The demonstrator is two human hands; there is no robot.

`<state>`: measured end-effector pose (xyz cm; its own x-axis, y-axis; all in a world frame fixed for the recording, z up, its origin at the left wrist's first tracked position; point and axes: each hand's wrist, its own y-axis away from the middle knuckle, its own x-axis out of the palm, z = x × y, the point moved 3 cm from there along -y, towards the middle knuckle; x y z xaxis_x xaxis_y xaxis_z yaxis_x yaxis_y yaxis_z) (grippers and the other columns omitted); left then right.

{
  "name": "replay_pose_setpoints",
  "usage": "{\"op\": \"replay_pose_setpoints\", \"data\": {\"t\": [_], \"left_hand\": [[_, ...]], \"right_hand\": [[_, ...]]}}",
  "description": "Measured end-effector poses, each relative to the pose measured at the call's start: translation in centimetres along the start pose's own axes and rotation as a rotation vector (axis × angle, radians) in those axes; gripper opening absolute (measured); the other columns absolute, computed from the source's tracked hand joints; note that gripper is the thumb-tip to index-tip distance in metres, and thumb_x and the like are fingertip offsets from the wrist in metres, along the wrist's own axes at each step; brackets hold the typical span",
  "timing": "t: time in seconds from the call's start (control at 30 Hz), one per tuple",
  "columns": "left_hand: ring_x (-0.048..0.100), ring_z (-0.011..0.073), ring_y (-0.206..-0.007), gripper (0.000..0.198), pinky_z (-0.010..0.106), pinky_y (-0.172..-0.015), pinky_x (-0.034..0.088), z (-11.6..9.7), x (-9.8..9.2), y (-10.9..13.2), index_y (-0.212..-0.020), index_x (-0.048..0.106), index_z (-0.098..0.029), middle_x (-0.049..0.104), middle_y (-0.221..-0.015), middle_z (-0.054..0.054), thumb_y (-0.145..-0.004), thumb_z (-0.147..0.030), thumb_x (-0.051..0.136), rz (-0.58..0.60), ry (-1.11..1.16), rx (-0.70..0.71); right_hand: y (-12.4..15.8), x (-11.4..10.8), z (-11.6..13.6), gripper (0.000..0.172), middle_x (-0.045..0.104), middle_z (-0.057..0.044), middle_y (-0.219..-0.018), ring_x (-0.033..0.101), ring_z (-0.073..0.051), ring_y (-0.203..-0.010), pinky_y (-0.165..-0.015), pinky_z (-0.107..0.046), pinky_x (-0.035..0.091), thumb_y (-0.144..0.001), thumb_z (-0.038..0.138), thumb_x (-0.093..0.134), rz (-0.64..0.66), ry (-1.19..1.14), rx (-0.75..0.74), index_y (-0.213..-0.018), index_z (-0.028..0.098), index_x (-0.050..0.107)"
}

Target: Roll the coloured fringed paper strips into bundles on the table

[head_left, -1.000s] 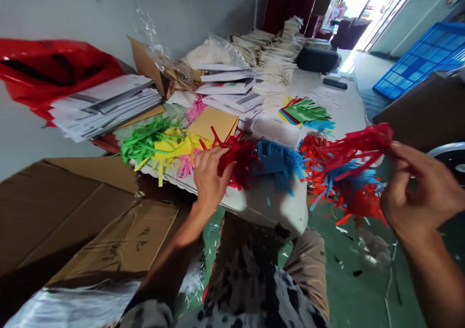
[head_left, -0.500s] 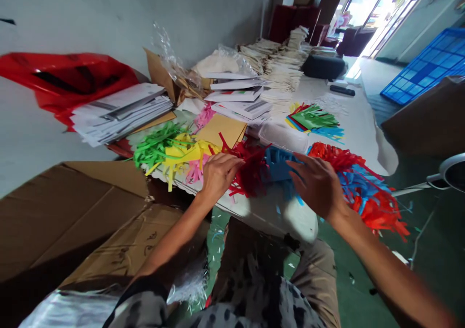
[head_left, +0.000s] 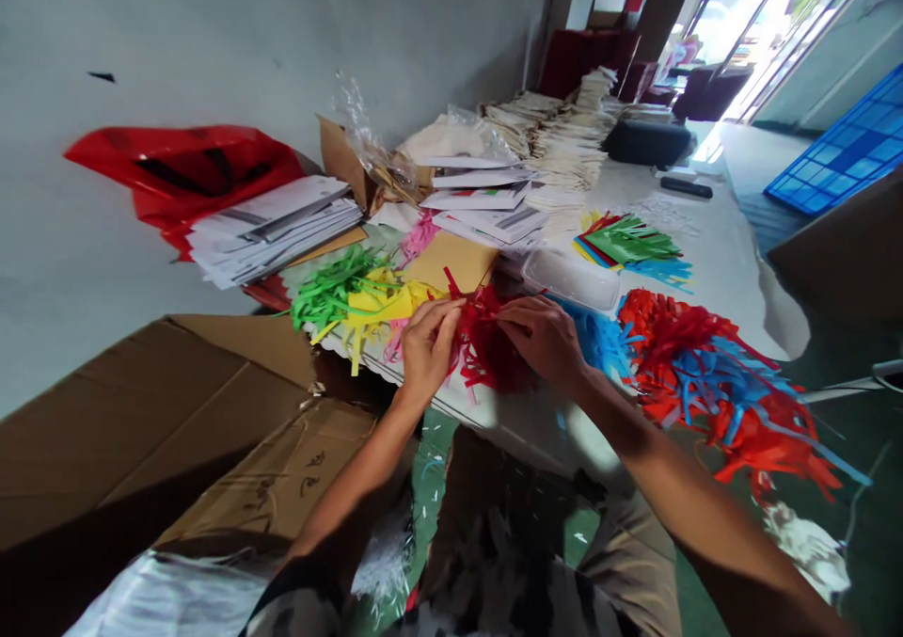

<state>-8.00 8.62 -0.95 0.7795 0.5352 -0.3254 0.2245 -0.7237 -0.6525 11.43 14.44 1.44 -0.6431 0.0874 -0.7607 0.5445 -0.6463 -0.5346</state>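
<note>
A dark red paper fringe lies at the table's near edge, between my hands. My left hand pinches its left side, with thumb and forefinger together. On the other side my right hand has its fingers closed on the upper right of the same fringe. Blue paper fringe rests just right of my right hand, partly hidden by it. Yellow fringe and green fringe lie to the left, with a bit of pink fringe behind my left hand.
A clear plastic tray and a yellow-brown envelope lie behind the fringe. Red and blue fringe hangs over the right edge. Flat fringed sheets lie farther back. A cardboard box stands at the left, below the table.
My right hand has moved left from the blue fringe to the red one and closed on it. My left hand now pinches the red fringe. The view has shifted slightly.
</note>
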Motion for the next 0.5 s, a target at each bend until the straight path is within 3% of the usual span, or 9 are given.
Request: {"op": "replay_pose_setpoints", "data": {"t": [0.07,0.13,0.37,0.5], "left_hand": [[0.07,0.0189,-0.096,0.019,0.034,-0.09,0.054,0.2,-0.1,0.7,-0.106,0.078,-0.021,0.077,-0.101,0.006,-0.101,-0.034,0.065,-0.037,0.055,-0.052],[0.069,0.0179,-0.09,0.014,0.032,-0.085,0.054,0.4,0.2,1.3,-0.099,0.077,-0.021,0.076,-0.094,0.005,-0.098,-0.031,0.069,0.002,0.082,-0.058],[0.07,0.0192,-0.093,0.009,0.032,-0.088,0.054,0.7,1.2,2.1,-0.099,0.076,-0.021,0.076,-0.098,0.005,-0.094,-0.027,0.073,0.067,0.149,-0.107],[0.066,0.0181,-0.089,0.015,0.03,-0.084,0.052,0.6,1.4,2.2,-0.102,0.072,-0.021,0.071,-0.095,0.003,-0.091,-0.03,0.076,0.027,0.096,-0.146]], "right_hand": [[0.1,0.1,-0.3,0.02,0.082,-0.003,-0.11,0.074,-0.021,-0.102,-0.094,-0.037,0.055,-0.1,0.022,0.064,-0.026,-0.061,0.022,-0.102,0.027,0.083],[0.0,0.2,-0.4,0.019,0.082,-0.003,-0.108,0.075,-0.021,-0.102,-0.096,-0.038,0.055,-0.098,0.021,0.066,-0.045,-0.127,0.038,-0.1,0.028,0.083],[0.0,0.8,0.5,0.019,0.083,-0.003,-0.109,0.075,-0.022,-0.103,-0.096,-0.04,0.056,-0.097,0.019,0.066,-0.045,-0.135,0.038,-0.099,0.028,0.083],[0.1,1.1,0.8,0.02,0.082,-0.003,-0.11,0.075,-0.023,-0.103,-0.095,-0.042,0.056,-0.097,0.02,0.066,-0.044,-0.12,0.036,-0.099,0.028,0.083]]}}
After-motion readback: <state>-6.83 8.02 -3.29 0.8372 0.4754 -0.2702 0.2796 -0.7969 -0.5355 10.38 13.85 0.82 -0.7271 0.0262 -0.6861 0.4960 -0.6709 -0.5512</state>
